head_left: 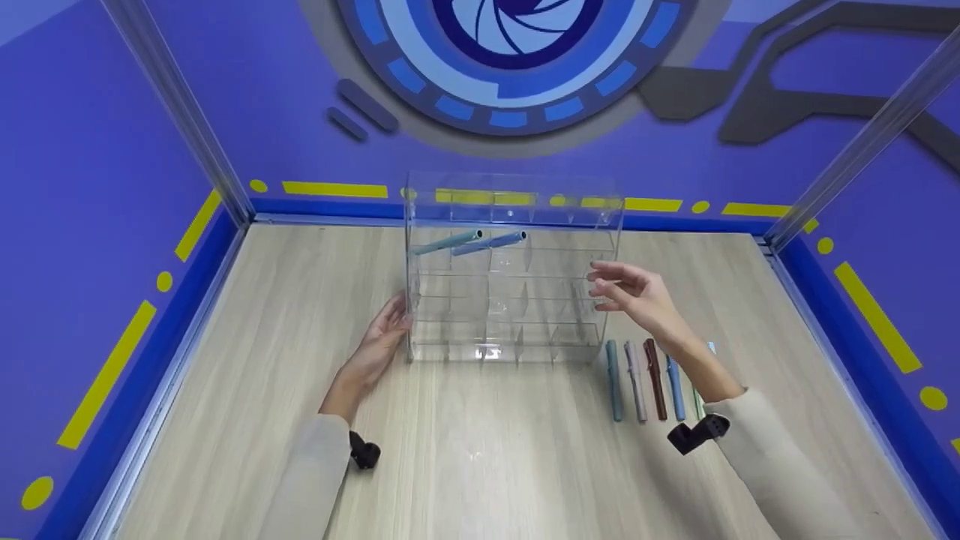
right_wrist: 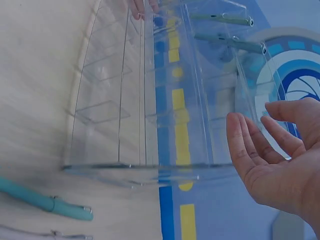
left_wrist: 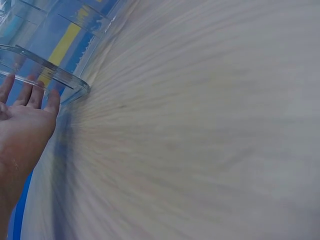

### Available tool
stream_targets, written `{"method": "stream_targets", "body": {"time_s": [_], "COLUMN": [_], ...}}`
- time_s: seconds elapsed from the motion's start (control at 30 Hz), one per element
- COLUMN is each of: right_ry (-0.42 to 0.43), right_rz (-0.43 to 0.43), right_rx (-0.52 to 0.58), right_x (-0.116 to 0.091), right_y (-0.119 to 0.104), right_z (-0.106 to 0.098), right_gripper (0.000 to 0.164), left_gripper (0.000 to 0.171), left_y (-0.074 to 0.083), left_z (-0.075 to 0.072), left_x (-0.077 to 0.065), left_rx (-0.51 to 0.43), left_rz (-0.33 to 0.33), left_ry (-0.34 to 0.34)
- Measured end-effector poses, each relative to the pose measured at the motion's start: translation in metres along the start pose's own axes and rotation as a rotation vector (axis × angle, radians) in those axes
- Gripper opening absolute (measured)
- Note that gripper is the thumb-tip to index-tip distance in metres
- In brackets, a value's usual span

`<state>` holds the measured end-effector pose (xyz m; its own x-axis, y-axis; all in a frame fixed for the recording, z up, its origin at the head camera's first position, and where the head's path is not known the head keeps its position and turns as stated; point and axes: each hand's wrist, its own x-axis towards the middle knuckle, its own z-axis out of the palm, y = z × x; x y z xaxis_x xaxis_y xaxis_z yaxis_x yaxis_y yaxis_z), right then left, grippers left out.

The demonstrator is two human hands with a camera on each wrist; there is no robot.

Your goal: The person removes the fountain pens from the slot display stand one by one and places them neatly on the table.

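Observation:
A clear acrylic pen organizer (head_left: pixel 506 334) with several compartments stands on the table. In its upper left compartments lie a teal pen (head_left: pixel 448 241) and a blue pen (head_left: pixel 491 243), ends toward me. My left hand (head_left: pixel 381 337) rests its extended fingers against the organizer's left side; the left wrist view shows the fingertips right at the clear wall (left_wrist: pixel 60 75). At the right side, my right hand (head_left: pixel 634 296) is raised with fingers loosely bent and nothing between them. The right wrist view shows this hand (right_wrist: pixel 280 155) beside the organizer's upper right edge.
Right of the organizer a row of pens lies on the table: a teal pen (head_left: pixel 614 382), a pale lilac pen (head_left: pixel 636 382), a brown pen (head_left: pixel 655 381), a blue pen (head_left: pixel 676 390) and a light green one partly hidden under my right forearm. Blue printed walls (head_left: pixel 315 150) enclose the table.

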<state>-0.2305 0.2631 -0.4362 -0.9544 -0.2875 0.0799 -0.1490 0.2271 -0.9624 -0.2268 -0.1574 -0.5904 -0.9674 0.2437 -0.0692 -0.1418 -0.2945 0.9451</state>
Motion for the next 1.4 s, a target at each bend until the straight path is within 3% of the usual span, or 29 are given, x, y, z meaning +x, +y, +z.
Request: {"method": "stream_targets", "body": {"time_s": [0.37, 0.8, 1.2, 1.4], "right_ry": [-0.002, 0.040, 0.071, 0.108], "right_rz": [0.015, -0.039, 0.029, 0.051], "right_rx": [0.088, 0.212, 0.326, 0.313], "right_x": [0.024, 0.051, 0.068, 0.072], "right_y": [-0.020, -0.029, -0.032, -0.033], "right_z": [0.041, 0.090, 0.121, 0.133], "right_gripper": [0.043, 0.047, 0.051, 0.046], "left_gripper": [0.068, 0.066, 0.069, 0.068], "left_y": [0.002, 0.003, -0.001, -0.002], "left_z": [0.001, -0.001, -0.001, 0.001], "left_x": [0.001, 0.002, 0.001, 0.000], "left_rx": [0.002, -0.008, 0.005, 0.005], "left_rz": [-0.002, -0.009, -0.035, -0.064], "left_ry": [0.026, 0.033, 0.054, 0.060]}}
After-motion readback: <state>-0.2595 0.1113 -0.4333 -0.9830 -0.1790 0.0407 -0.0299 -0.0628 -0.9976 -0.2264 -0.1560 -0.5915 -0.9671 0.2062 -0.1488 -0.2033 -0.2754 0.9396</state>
